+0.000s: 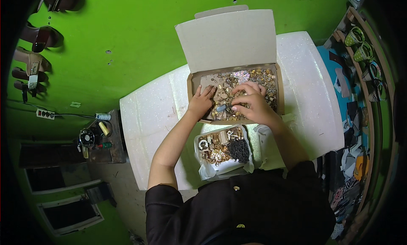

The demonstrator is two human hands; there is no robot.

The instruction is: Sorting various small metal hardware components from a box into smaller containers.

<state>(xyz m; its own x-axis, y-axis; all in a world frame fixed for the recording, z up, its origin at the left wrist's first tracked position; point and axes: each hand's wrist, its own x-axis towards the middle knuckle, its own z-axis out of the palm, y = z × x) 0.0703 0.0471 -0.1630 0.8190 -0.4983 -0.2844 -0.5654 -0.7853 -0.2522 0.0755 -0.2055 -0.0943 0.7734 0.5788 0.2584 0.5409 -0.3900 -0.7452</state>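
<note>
An open cardboard box point(277, 90) holds a spread of small gold, silver and brown metal ornaments point(224, 82). My left hand point(201, 103) rests at the box's left side, fingers stretched out over the bare part of its bottom. Over the middle of the pieces is my right hand point(254, 104), its fingers bent and thumb and forefinger pinched together; whatever is between them is too small to name. A blue-grey piece point(221, 108) lies just left of those fingertips. Among the ornaments sits a shiny pinkish-silver patch point(243, 77).
Nearer me stands a plastic-lined tray point(196, 143) with gold pieces, white pieces and black beads point(238, 151). Both containers sit on a glittery white table point(157, 118). The box lid point(229, 41) stands up behind. Shoes point(362, 52) fill a rack at right; a sewing machine point(87, 137) is left.
</note>
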